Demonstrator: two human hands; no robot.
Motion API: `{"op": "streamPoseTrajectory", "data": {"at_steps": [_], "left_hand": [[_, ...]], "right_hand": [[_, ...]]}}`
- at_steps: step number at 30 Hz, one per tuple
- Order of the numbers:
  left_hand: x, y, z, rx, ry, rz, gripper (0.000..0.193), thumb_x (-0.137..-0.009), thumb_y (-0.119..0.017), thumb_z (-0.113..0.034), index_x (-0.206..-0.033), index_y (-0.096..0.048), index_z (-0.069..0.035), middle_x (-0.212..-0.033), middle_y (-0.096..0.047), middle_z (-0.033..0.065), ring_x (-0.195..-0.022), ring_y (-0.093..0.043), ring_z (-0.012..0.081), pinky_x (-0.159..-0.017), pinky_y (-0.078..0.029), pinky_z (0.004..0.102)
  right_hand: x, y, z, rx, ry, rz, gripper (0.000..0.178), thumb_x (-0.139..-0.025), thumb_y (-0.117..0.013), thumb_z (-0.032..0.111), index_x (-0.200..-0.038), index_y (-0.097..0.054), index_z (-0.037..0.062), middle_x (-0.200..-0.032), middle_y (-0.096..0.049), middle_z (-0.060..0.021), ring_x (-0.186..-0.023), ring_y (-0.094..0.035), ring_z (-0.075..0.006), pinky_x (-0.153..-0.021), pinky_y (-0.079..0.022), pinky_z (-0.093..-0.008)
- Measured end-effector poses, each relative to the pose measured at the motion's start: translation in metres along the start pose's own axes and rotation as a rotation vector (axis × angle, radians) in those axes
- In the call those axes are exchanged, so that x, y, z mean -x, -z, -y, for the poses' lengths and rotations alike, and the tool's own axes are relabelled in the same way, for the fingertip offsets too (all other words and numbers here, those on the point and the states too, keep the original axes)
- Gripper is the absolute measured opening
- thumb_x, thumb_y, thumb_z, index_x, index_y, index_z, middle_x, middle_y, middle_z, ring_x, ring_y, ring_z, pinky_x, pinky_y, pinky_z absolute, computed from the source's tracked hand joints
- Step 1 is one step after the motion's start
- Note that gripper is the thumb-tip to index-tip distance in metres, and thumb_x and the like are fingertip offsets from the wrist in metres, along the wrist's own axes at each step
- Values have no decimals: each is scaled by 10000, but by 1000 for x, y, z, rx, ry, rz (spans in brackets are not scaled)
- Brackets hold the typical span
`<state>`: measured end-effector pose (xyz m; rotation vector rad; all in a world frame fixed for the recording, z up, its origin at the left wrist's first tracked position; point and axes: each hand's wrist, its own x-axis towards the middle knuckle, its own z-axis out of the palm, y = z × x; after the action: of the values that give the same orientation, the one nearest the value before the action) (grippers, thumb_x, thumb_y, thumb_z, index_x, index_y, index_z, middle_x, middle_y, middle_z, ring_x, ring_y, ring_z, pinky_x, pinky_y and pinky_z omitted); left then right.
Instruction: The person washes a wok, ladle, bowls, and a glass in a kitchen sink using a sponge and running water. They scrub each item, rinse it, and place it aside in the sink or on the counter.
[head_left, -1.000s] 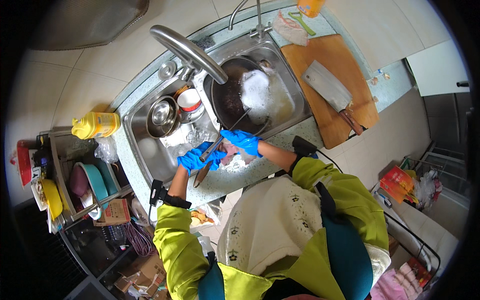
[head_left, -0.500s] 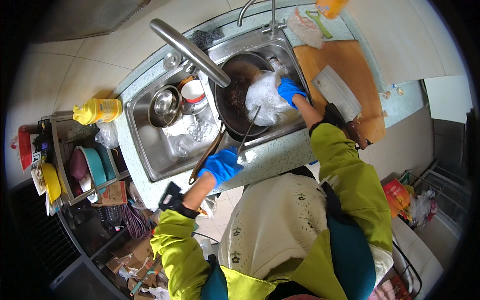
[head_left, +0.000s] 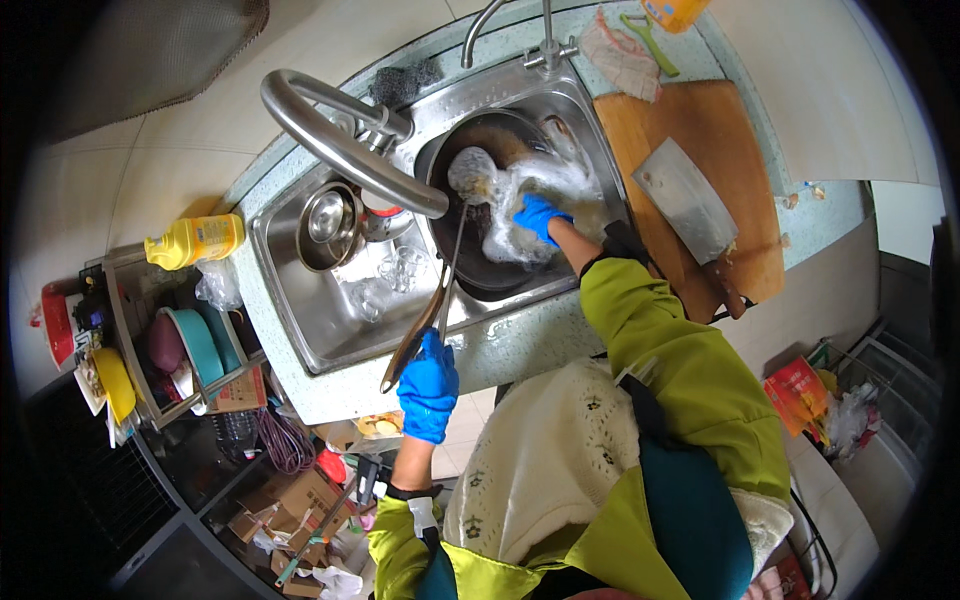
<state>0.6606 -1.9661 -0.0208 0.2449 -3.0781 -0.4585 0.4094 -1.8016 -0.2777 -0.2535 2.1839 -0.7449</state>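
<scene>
Foamy wok (head_left: pixel 492 278) in the right basin (head_left: pixel 548 92)

The left grip (head_left: pixel 428 385), gloved in blue, is closed around the thin shaft of a long-handled utensil (head_left: pixel 472 178), whose rounded, suds-covered head lies in the left part of the wok. The wok's brown handle (head_left: pixel 418 335) juts nearward over the worktop (head_left: pixel 530 346), just beside that hand. The right grip (head_left: pixel 542 218) reaches into the white foam (head_left: pixel 510 240); whether it grasps anything cannot be told. Right of the basin, a cleaver (head_left: pixel 686 200) lies on a wooden board (head_left: pixel 715 115).

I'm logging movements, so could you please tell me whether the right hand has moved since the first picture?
Yes: the right hand has moved forward, from the front rim of the right sink basin to the foam inside.
</scene>
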Motion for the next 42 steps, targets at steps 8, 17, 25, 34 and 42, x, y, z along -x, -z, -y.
{"op": "streamPoseTrajectory", "data": {"at_steps": [8, 17, 25, 34, 42], "left_hand": [[14, 22, -14, 116, 92, -116, 360, -785, -638, -141, -1123, -533, -82, -616, -587, 162, -467, -551, 325, -408, -406, 388], [11, 44, -16, 74, 290, -80, 321, -786, -647, -166, -1099, -592, -123, -773, -643, 139, -562, -610, 274, -496, -470, 329], [5, 26, -21, 442, 385, -130, 299, -779, -652, -110, -1068, -610, -48, -881, -648, 158, -704, -644, 256, -604, -491, 308], [5, 32, -19, 221, 286, -130, 335, -780, -651, -145, -1108, -598, -108, -718, -630, 136, -504, -574, 253, -456, -426, 321], [12, 58, -12, 311, 559, 161, 463, -863, -515, -289, -1174, -500, 55, -978, -597, 123, -784, -563, 158, -684, -451, 247]], "right_hand": [[-59, -1, -1, -455, -256, -458, 362, -802, -500, 315, -1116, -550, 142, -1117, -532, -109, -1048, -498, -251, -884, -411, -385], [-18, -23, 126, -1055, 597, -58, 284, -783, -557, 102, -1055, -515, 30, -1006, -575, -85, -888, -531, -205, -765, -444, -376], [38, -13, 55, 566, 606, 654, 462, -747, -524, 190, -1206, -507, 136, -1175, -535, -154, -1063, -520, -318, -897, -419, -396], [-54, 35, -4, 130, -157, -399, 244, -781, -526, 167, -983, -598, 51, -1062, -582, -187, -996, -557, -345, -821, -458, -434], [-50, 13, 121, -1069, 422, -349, 174, -786, -531, 182, -915, -546, 66, -907, -536, -88, -823, -501, -216, -802, -402, -337]]}}
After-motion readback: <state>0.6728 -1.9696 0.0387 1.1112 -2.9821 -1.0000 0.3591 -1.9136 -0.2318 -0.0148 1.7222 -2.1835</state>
